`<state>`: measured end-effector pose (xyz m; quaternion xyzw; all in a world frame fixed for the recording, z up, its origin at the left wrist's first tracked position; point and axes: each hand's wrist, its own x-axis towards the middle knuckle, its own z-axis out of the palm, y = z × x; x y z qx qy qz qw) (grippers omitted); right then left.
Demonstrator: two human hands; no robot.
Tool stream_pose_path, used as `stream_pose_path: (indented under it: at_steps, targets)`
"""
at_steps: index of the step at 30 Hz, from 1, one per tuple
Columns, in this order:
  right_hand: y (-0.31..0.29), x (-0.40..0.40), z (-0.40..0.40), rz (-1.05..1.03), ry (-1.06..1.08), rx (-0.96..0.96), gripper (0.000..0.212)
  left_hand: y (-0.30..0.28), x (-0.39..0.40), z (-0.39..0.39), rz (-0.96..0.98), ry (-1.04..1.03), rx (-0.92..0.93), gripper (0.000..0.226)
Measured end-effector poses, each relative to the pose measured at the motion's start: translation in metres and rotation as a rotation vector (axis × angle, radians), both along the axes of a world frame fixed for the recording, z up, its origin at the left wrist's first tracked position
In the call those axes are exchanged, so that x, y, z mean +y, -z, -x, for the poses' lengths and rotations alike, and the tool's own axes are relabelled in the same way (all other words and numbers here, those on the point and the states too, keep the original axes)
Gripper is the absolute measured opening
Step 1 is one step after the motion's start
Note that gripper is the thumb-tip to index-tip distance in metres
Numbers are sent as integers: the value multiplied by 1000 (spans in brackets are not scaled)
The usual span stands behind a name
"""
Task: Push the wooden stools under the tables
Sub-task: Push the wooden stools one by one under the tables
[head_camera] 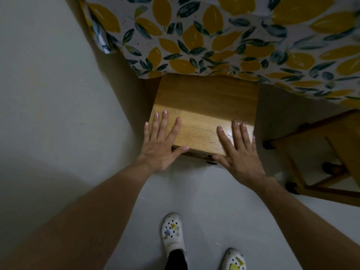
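A wooden stool (204, 106) with a flat rectangular seat stands in front of me, its far end tucked under the edge of a table covered by a lemon-print cloth (214, 36). My left hand (161, 141) lies flat on the seat's near left corner, fingers spread, thumb along the front edge. My right hand (239, 151) rests flat on the near right corner, fingers apart, thumb at the front edge. Neither hand grips anything. A second wooden stool (331, 162) stands at the right, partly under the cloth, its legs and rungs showing.
A pale wall (48, 84) runs close along the left of the stool. The floor (204, 201) is light grey. My feet in white clogs (172, 232) stand just behind the stool.
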<state>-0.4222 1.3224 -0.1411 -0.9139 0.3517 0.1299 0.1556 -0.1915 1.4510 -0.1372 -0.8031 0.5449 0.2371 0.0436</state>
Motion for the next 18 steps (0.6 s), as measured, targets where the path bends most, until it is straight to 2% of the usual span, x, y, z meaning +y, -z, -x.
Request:
stream_pose_path:
  at_steps: [5,8,12,18]
  targets:
    - [-12,6,4,-42,83,-80,81,-14,-4,12,-54,3,-11,89]
    - [-17,11,28,-24,234,-161,85,-22,-12,33,2,0,12,88]
    - [-24,0,87,36,456,-208,89,-32,-44,88,131,95,32,86]
    - [-27,-41,217,152,699,-206,91,-32,-121,203,273,249,92,78]
